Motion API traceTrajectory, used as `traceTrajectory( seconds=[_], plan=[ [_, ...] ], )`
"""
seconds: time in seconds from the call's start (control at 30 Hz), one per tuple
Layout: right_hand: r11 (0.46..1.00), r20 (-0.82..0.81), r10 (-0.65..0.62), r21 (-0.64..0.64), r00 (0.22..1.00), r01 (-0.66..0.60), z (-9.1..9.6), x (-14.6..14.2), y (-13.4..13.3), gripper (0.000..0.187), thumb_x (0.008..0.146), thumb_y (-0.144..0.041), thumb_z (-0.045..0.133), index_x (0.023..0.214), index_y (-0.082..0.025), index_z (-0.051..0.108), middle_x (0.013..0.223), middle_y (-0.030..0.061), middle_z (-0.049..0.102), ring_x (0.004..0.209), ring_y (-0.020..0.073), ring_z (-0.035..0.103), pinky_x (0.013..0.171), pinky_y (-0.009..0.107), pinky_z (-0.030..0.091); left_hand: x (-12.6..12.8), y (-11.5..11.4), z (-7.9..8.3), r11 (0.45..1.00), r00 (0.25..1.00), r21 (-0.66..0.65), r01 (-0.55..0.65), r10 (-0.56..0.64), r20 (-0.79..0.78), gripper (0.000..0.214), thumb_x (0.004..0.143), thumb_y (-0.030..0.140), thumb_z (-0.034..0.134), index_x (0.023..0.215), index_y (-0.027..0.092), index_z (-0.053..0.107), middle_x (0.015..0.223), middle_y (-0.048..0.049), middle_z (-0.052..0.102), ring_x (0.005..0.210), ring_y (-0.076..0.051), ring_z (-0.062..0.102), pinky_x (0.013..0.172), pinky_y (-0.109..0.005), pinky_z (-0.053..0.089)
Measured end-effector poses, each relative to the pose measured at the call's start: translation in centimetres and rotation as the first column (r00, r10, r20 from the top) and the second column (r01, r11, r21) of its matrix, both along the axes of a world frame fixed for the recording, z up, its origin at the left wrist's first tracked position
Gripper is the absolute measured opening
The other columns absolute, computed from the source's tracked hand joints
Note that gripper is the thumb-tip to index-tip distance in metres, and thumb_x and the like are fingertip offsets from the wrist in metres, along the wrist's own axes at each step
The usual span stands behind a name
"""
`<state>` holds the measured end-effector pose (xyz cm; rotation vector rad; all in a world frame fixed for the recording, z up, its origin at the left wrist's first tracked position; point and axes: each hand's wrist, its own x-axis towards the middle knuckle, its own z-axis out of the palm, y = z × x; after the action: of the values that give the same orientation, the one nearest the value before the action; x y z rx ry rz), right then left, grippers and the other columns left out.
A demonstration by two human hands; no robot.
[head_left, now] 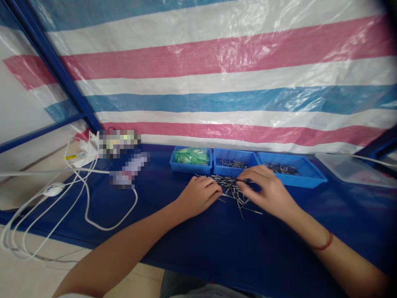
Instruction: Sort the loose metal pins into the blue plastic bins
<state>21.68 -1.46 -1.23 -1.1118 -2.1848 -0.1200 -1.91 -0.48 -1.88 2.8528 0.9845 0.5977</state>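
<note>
A heap of thin metal pins (233, 191) lies on the dark blue table cover (192, 244), just in front of three blue trays. My left hand (198, 195) rests at the heap's left edge, fingers curled down onto the pins. My right hand (269, 191) lies over the heap's right side, its fingers pinched together around some pins. A red string circles my right wrist (324, 245).
The left blue tray (190, 159) holds green packets, the middle tray (235, 162) and right tray (291, 171) hold metal pins. A clear plastic lid (350, 169) lies far right. White cables (83, 194) trail at the left. A striped tarp (217, 78) hangs behind.
</note>
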Motion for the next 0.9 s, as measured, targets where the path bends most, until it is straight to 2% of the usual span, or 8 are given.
traceTrajectory(
  seconds=[0.1,0.2,0.4,0.53,0.73,0.9],
  plan=[
    [0.973,-0.008,0.192,-0.129,0.981,-0.191,-0.6,-2.1,-1.1,0.012,0.086,-0.027,0.058,0.096,-0.021,0.062,0.090,0.0063,0.068,0.085,0.0214,0.061,0.078,0.038,0.048,0.0,-0.2,0.5,0.998,0.996,-0.059,-0.012,0.017,0.086,0.021,0.097,0.029,0.042,0.094,0.018,0.059,0.097,-0.0023,0.065,0.089,-0.014,0.057,0.077,-0.028,0.036],
    [0.950,-0.080,0.238,-0.189,0.968,-0.249,-0.9,-2.8,-1.5,0.012,0.091,-0.023,0.051,0.093,-0.021,0.062,0.088,0.0059,0.068,0.081,0.0191,0.062,0.076,0.035,0.048,0.1,-0.4,0.6,0.996,0.988,-0.086,-0.003,0.016,0.156,0.019,0.097,0.027,0.041,0.094,0.017,0.057,0.097,-0.0028,0.065,0.088,-0.014,0.058,0.078,-0.028,0.037],
    [0.925,-0.215,0.211,-0.272,0.953,-0.266,-1.2,-2.8,-1.5,0.013,0.091,-0.024,0.050,0.090,-0.022,0.062,0.087,0.0051,0.067,0.081,0.0182,0.062,0.074,0.032,0.048,0.2,-0.9,0.3,0.988,0.954,-0.152,0.014,0.032,0.299,0.019,0.097,0.027,0.039,0.098,0.016,0.055,0.095,-0.0048,0.063,0.090,-0.016,0.057,0.082,-0.028,0.041],
    [0.911,-0.311,0.167,-0.315,0.936,-0.267,-1.2,-3.3,-1.7,0.015,0.092,-0.025,0.050,0.083,-0.021,0.062,0.082,0.0038,0.067,0.076,0.0158,0.062,0.070,0.029,0.048,0.4,-1.1,0.3,0.972,0.914,-0.235,0.029,0.070,0.399,0.018,0.095,0.031,0.044,0.097,0.017,0.056,0.089,-0.0041,0.062,0.084,-0.015,0.058,0.078,-0.026,0.045],
    [0.914,-0.424,0.059,-0.341,0.904,-0.220,-1.3,-3.1,-1.7,0.012,0.088,-0.030,0.057,0.087,-0.022,0.066,0.083,0.0035,0.068,0.076,0.0175,0.063,0.068,0.030,0.049,0.6,-0.9,0.3,0.949,0.892,-0.309,0.061,0.087,0.443,0.017,0.093,0.029,0.048,0.095,0.017,0.060,0.088,-0.0042,0.064,0.082,-0.014,0.060,0.077,-0.025,0.046],
    [0.910,-0.545,-0.027,-0.361,0.838,-0.205,-1.5,-3.2,-1.8,0.013,0.084,-0.035,0.062,0.084,-0.023,0.067,0.081,0.0038,0.068,0.076,0.0191,0.062,0.066,0.031,0.049,1.0,-1.2,0.1,0.889,0.856,-0.453,0.067,0.182,0.485,0.015,0.089,0.029,0.055,0.092,0.016,0.062,0.085,-0.0031,0.066,0.079,-0.014,0.061,0.073,-0.024,0.046]
  ],
)
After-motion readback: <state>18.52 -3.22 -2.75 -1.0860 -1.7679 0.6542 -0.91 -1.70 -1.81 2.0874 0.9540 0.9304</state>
